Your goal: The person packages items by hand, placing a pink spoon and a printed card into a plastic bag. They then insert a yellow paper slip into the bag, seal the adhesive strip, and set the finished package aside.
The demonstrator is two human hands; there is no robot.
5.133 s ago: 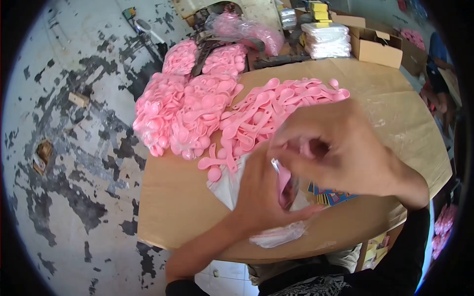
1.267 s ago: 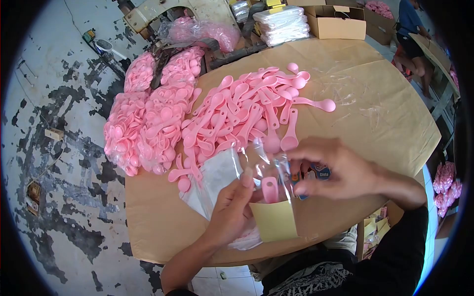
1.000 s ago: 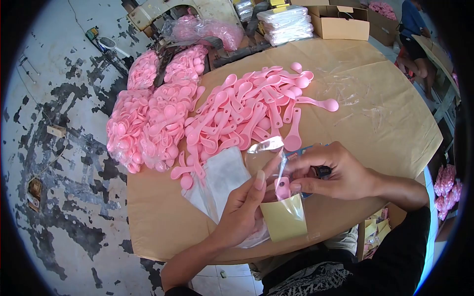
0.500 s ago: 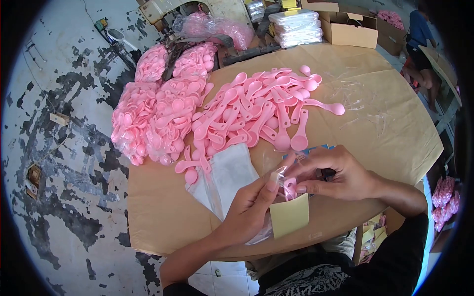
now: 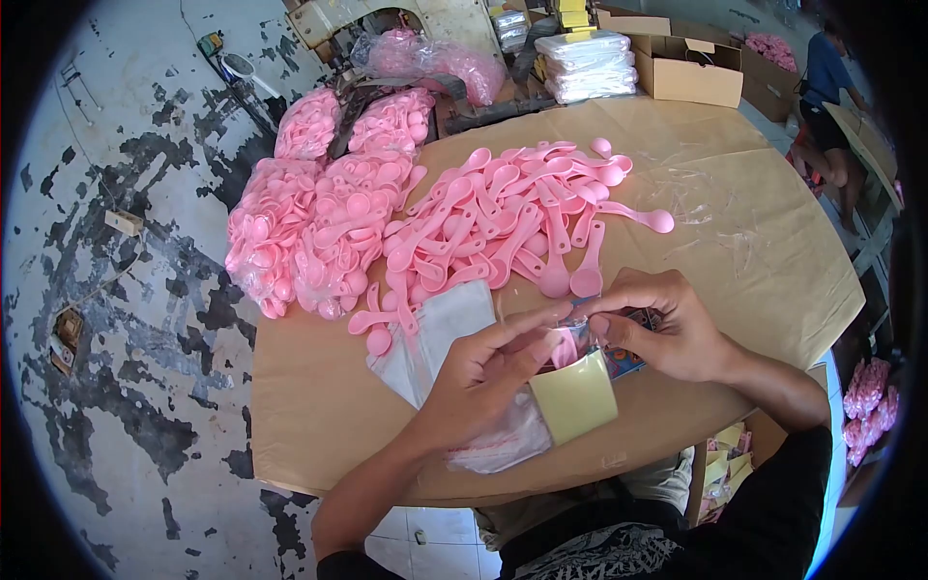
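Observation:
Between my two hands is a small clear plastic bag (image 5: 587, 338) with a pale yellow card (image 5: 575, 398) at its lower part and a pink spoon (image 5: 564, 350) partly inside. My left hand (image 5: 493, 372) grips the bag's left side, thumb and fingers pressed together near the top. Thumb and fingertips of my right hand (image 5: 667, 324) pinch the upper right edge of the bag. Beneath my left hand lie flat clear bags (image 5: 503, 447) and a stack of whitish bags (image 5: 440, 333). A blue printed card (image 5: 623, 362) shows partly behind my right hand.
A loose heap of pink spoons (image 5: 512, 208) covers the middle of the brown paper tabletop (image 5: 773, 251). Bulging bags of spoons (image 5: 319, 222) stand at its left. Behind are stacked clear packs (image 5: 585, 68) and a cardboard box (image 5: 691, 77). Another person (image 5: 826, 106) sits far right.
My right fingers have moved from the spoon inside the bag to the bag's upper edge. The yellow card has tilted slightly, and the whole view has shifted a little.

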